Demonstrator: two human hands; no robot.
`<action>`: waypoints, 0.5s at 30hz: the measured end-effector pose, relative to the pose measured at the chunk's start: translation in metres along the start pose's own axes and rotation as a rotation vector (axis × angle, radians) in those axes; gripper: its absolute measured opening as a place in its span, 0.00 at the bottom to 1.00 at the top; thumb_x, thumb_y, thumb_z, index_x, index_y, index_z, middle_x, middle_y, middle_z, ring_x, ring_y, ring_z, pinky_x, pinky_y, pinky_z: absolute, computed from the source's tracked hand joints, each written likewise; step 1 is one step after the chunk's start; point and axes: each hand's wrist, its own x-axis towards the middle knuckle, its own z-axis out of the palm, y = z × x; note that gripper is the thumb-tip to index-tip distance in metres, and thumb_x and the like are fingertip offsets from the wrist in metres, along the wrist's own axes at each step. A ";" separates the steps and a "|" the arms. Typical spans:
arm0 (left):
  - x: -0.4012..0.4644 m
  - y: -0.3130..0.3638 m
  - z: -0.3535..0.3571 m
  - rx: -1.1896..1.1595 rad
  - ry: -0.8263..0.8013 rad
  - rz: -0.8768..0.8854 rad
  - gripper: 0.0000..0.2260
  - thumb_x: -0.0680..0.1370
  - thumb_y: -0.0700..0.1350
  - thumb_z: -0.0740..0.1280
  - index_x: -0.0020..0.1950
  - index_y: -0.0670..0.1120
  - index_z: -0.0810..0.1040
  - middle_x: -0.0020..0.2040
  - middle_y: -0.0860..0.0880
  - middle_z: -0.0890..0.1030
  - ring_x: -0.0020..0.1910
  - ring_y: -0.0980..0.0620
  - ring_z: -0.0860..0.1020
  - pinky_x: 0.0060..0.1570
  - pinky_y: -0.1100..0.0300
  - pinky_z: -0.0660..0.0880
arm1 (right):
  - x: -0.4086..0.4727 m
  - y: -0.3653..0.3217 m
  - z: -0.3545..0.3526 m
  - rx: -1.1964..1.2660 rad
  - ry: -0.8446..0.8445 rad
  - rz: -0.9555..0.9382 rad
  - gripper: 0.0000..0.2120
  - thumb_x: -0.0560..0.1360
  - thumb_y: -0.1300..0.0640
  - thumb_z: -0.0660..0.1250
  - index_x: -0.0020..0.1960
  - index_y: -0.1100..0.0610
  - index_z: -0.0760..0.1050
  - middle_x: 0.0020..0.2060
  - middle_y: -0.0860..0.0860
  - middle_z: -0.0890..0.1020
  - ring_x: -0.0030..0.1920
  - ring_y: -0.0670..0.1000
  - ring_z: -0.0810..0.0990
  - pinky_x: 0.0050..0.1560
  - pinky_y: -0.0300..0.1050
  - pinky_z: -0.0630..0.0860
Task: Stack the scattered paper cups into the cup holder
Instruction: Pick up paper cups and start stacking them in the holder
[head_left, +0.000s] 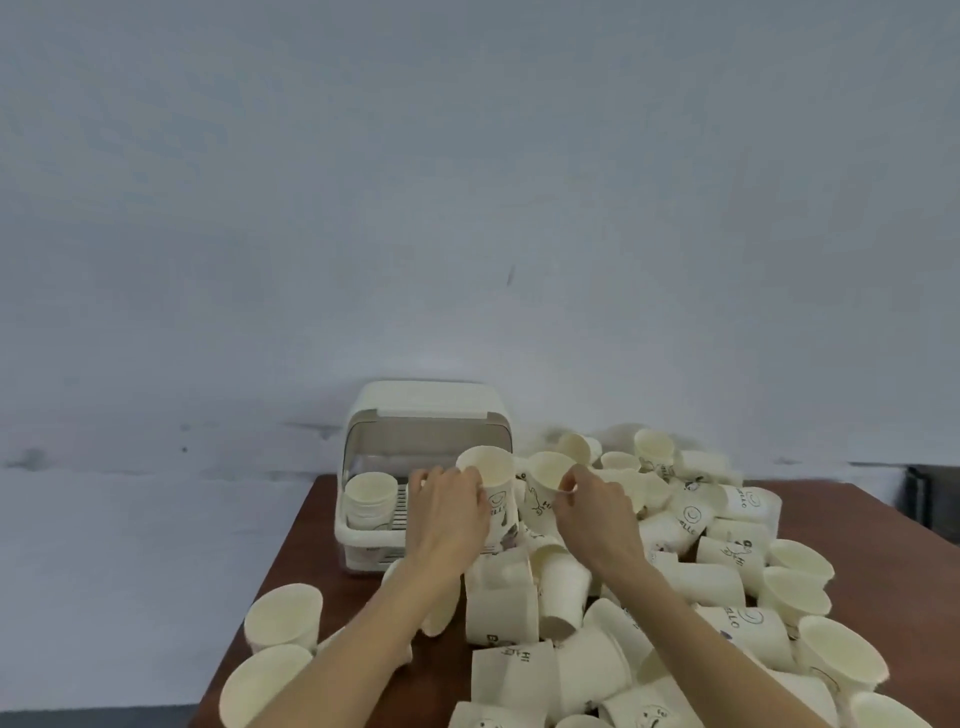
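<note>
Spanning the lower frame, brown tabletop (332, 525); near edge cut off by the frame bottom. Pale wall (467, 208) behind, no detail readable.

Loose paper cups (675, 582) heaped below and to the right of both sets of fingers, tipped every way; several cut off at the bottom and right edges, prints blurred.

Cup holder (387, 467) sits just left of the left fingers, lid raised; its right half is hidden by the left hand. Nested cup stack (370, 500) stands upright in its left part; count not readable.

Left hand (448, 512): fingers curled round an upright cup (491, 480), gripping its wall.

Right hand (595, 512): thumb and forefinger pinch the rim of a tilted cup (548, 475). The two held cups are just beside each other; contact cannot be told.
</note>
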 end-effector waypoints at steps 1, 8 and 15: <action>0.003 -0.009 -0.003 0.005 0.011 -0.023 0.09 0.80 0.48 0.57 0.44 0.51 0.75 0.44 0.53 0.81 0.47 0.51 0.76 0.54 0.56 0.64 | 0.000 -0.009 0.005 0.015 0.001 -0.020 0.07 0.76 0.57 0.58 0.50 0.55 0.73 0.37 0.53 0.82 0.42 0.57 0.77 0.41 0.50 0.74; 0.017 -0.065 -0.019 0.048 0.091 -0.132 0.10 0.79 0.47 0.58 0.46 0.49 0.79 0.44 0.51 0.82 0.45 0.49 0.77 0.54 0.55 0.66 | 0.003 -0.066 0.034 0.107 -0.017 -0.079 0.07 0.77 0.57 0.57 0.52 0.55 0.72 0.41 0.54 0.82 0.44 0.57 0.79 0.43 0.51 0.76; 0.023 -0.100 -0.022 0.089 0.116 -0.212 0.12 0.79 0.47 0.57 0.47 0.47 0.79 0.43 0.49 0.81 0.44 0.49 0.76 0.52 0.55 0.66 | 0.018 -0.096 0.052 0.099 -0.045 -0.094 0.08 0.78 0.57 0.55 0.54 0.56 0.70 0.45 0.55 0.82 0.47 0.59 0.77 0.40 0.50 0.74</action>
